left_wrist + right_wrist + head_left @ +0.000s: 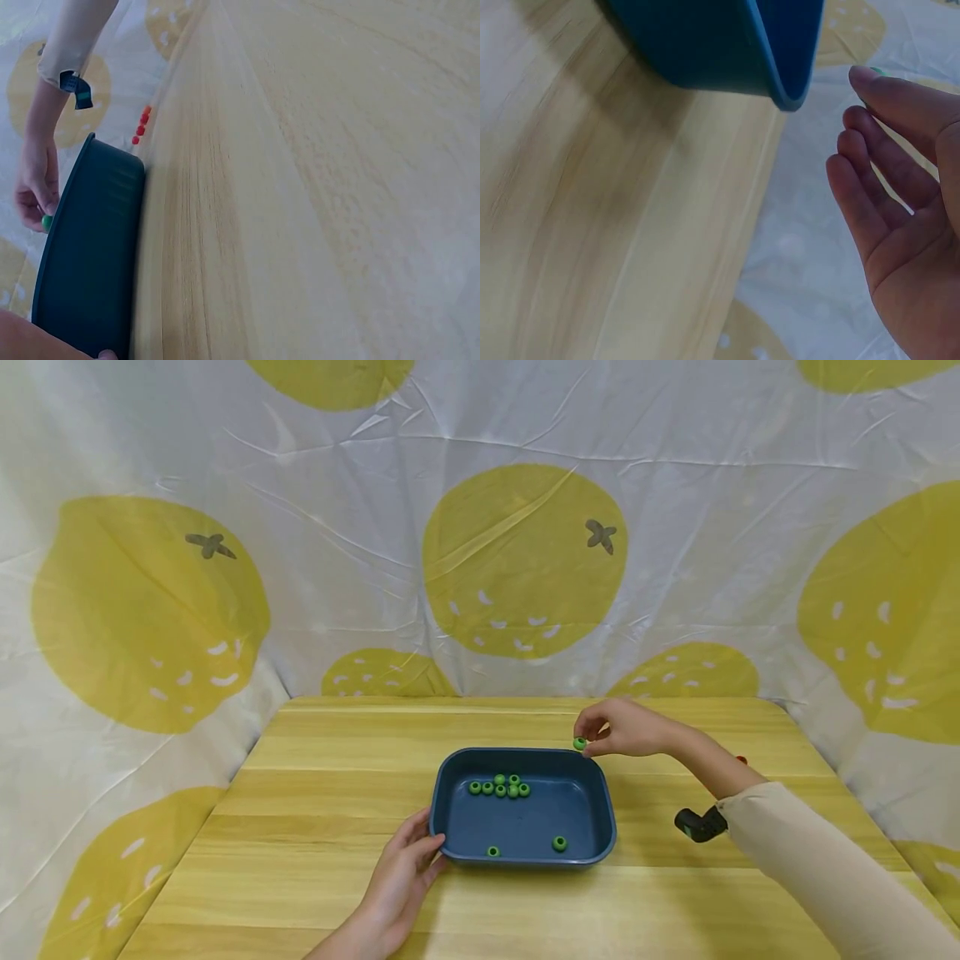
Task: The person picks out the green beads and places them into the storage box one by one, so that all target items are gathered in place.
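Note:
A dark blue rectangular bin (517, 823) stands on the table, with several green beads (500, 791) clustered toward its back left. Two more green beads lie near its front wall. My left hand (397, 881) grips the bin's front left side, thumb over the rim; in the left wrist view only a bit of that hand shows at the bottom. Above the bin's back right corner, my right hand (626, 728) pinches a green bead (580, 743) between thumb and forefinger. The right wrist view shows the other fingers loosely bent, the bead mostly hidden behind the thumb.
Several red beads (140, 127) sit in a row near the table's edge, mostly hidden behind the right arm in the head view. A black wrist device (701, 824) hangs at the right sleeve. A lemon-print cloth (360, 527) hangs behind the wooden table (300, 827).

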A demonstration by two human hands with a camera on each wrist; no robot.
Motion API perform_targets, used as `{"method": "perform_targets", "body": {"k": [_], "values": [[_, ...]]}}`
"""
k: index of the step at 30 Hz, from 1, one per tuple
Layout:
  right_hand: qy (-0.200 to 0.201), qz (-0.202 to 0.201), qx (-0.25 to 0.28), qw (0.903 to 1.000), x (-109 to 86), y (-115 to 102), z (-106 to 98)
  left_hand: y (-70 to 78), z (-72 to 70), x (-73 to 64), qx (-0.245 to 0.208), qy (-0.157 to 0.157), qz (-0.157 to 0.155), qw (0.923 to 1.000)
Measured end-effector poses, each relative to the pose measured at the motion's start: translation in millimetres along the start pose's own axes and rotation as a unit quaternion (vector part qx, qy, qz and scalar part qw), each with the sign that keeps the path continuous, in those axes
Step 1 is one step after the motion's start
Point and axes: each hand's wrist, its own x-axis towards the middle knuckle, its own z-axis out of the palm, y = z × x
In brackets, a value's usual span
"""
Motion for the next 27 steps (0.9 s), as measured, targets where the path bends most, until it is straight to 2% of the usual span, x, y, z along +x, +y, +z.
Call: {"method": "perform_targets", "body": {"k": [13,27], "values": [[-0.018,-0.045,-0.009,0.9988,29.7,-18.0,10.6,1.1,-1.2,-4.0,0.014,-0.013,-0.001,0.9998],[-0.048,-0.065,-0.034,0.9962,62.9,-35.1,27.0,0.0,-2.1,-2.8,0.004,-0.013,0.002,0.9999]]}}
